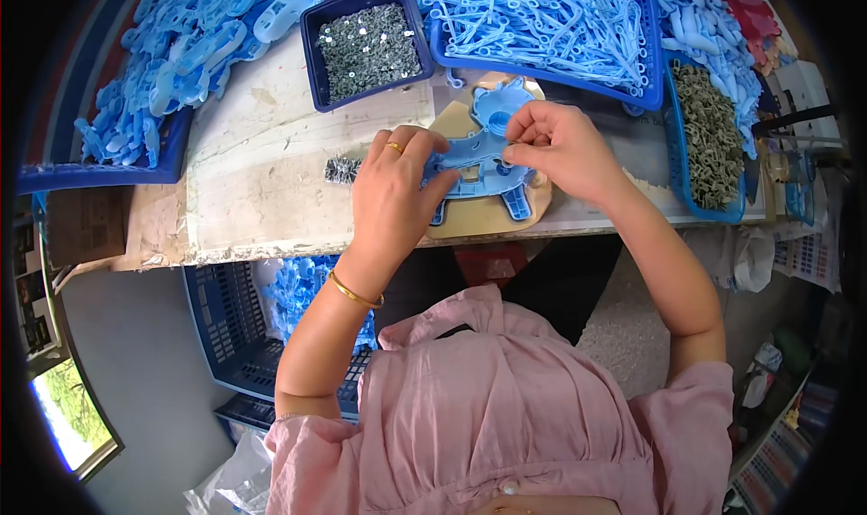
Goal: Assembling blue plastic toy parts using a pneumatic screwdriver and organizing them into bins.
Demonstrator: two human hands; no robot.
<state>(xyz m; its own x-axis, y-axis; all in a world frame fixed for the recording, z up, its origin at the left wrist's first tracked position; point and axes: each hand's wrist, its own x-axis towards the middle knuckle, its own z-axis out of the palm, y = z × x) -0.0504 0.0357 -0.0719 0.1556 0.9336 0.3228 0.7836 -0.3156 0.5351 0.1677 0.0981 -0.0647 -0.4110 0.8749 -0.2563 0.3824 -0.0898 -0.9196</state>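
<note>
A light-blue moulded plastic part (pixel 471 186), shaped like an animal body with legs and a round scalloped end, lies on a tan board (pixel 474 229) near the table's front edge. My left hand (pixel 395 176) grips its left side between thumb and curled fingers, hiding that end. Over the part's right half, my right hand (pixel 562 149) has thumb and forefinger pinched together. A small dark bit shows at those fingertips, too small to name. Beside my left hand lies a small heap of silvery metal pieces (pixel 341 170), partly covered by it.
Behind stand a dark-blue bin of small metal pieces (pixel 318 70) and a blue basket of looped plastic sticks (pixel 542 79). Blue mouldings (pixel 203 54) are piled at left. A basket of metal clips (pixel 709 145) stands at right. Below the table edge is a dark crate (pixel 230 321).
</note>
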